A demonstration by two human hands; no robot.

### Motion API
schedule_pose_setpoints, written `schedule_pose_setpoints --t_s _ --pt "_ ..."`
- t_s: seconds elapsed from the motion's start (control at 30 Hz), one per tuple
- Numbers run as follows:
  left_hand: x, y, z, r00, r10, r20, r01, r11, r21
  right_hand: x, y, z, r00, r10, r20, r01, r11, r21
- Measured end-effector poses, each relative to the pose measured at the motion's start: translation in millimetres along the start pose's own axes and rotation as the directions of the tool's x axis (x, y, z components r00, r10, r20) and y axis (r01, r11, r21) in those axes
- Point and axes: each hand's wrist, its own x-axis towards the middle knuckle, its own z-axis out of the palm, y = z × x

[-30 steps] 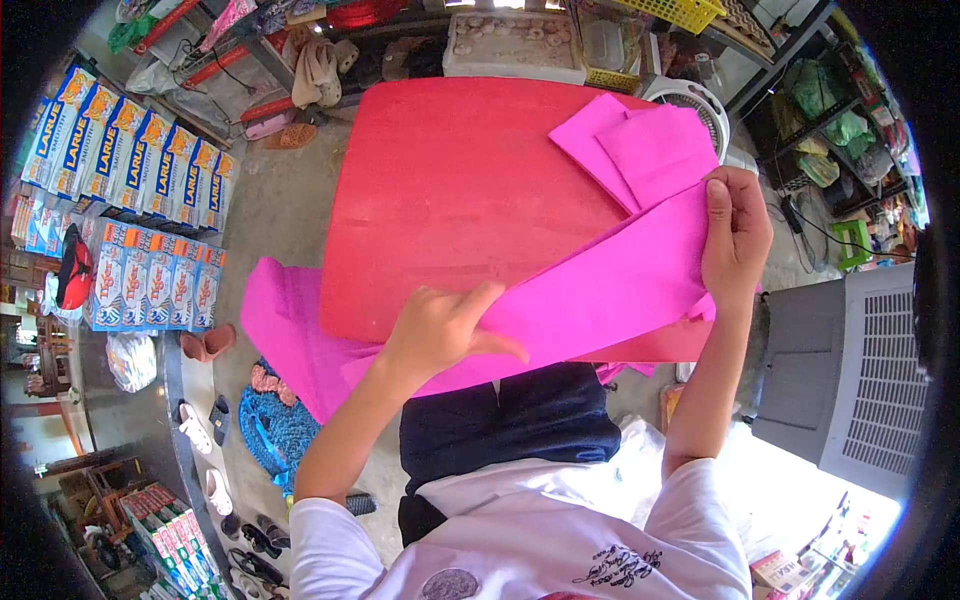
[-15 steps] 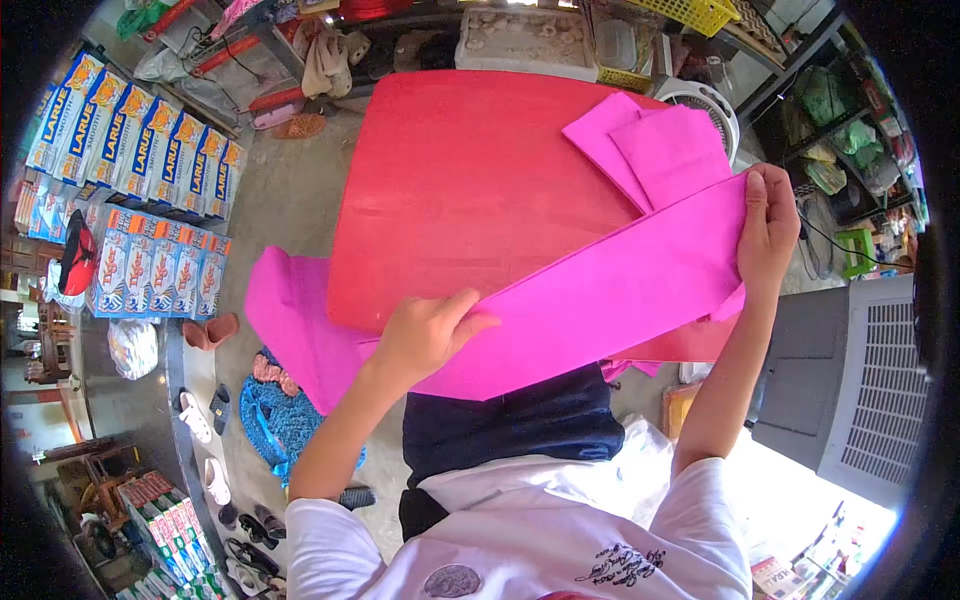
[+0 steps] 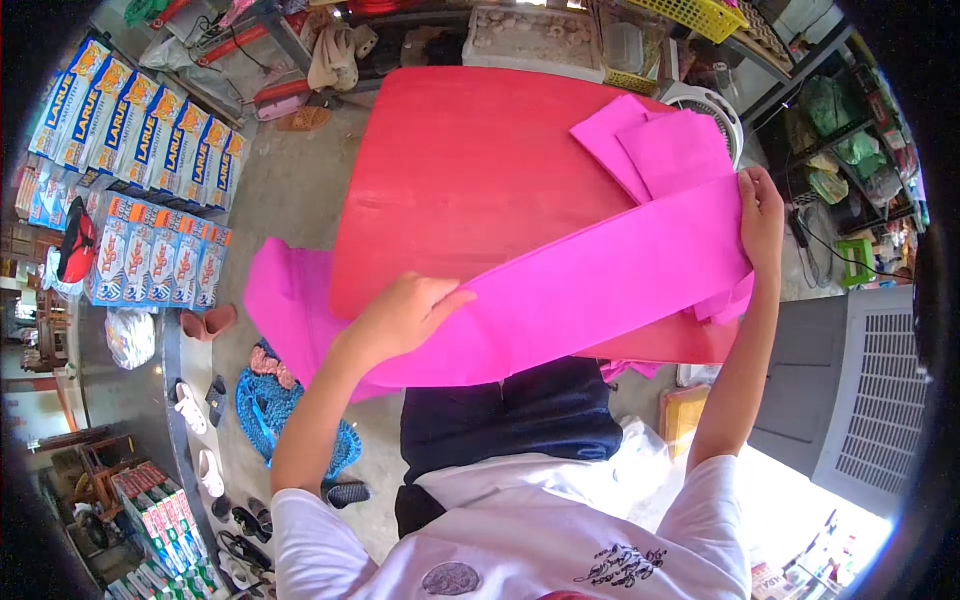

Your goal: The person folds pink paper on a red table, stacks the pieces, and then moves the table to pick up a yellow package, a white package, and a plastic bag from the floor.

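Note:
A long band of pink fabric point(image 3: 600, 275) stretches across the near part of the red table point(image 3: 440, 160). My left hand point(image 3: 400, 310) pinches its upper edge, thumb on top. At the band's right end my right hand point(image 3: 760, 205) grips the corner between thumb and fingers. Beyond the band, a folded pink piece point(image 3: 660, 150) lies at the table's far right corner. More pink fabric hangs past the table's left edge, left of my left hand.
Beer cartons point(image 3: 150, 130) are stacked at the left. A white fan point(image 3: 715, 105) stands behind the table's right corner, and a grey appliance point(image 3: 850, 390) at the right. Slippers and a blue mesh item point(image 3: 265, 410) lie on the floor.
My left hand has moved slightly left and up with the fabric. My right hand has stayed nearly in place at the band's end, and the band's lower edge looks straighter.

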Motion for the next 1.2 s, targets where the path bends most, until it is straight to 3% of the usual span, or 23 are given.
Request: schedule_pose_setpoints --t_s 0.1,0.2,0.3,0.4,0.6,1.0,1.2 --pt "7 4 -2 0.981 0.049 -0.189 -0.057 0.998 -0.038 1 -4 5 0.999 0.052 -0.001 -0.051 0.996 -0.069" --pt "11 4 -8 0.969 0.058 -0.242 -0.037 0.995 0.089 8 9 16 0.999 0.03 -0.023 -0.031 0.998 -0.049" --pt "17 -6 -11 0.961 0.163 -0.221 -0.13 0.979 0.157 10 9 24 0.998 0.041 -0.042 -0.043 0.998 -0.051" --pt "20 -7 -7 0.924 0.18 -0.338 -0.154 0.983 0.102 12 13 25 0.999 0.053 -0.008 -0.053 0.997 -0.053" --pt "21 -7 -10 0.926 0.237 -0.294 -0.191 0.966 0.175 12 19 29 0.999 0.022 -0.044 -0.028 0.99 -0.141" --pt "19 -2 -8 0.925 0.274 -0.264 -0.233 0.956 0.176 13 19 25 0.999 0.028 -0.031 -0.03 0.998 -0.056" --pt "21 -4 -12 0.961 0.191 -0.199 -0.185 0.982 0.049 12 11 23 0.997 0.059 -0.045 -0.061 0.997 -0.044"
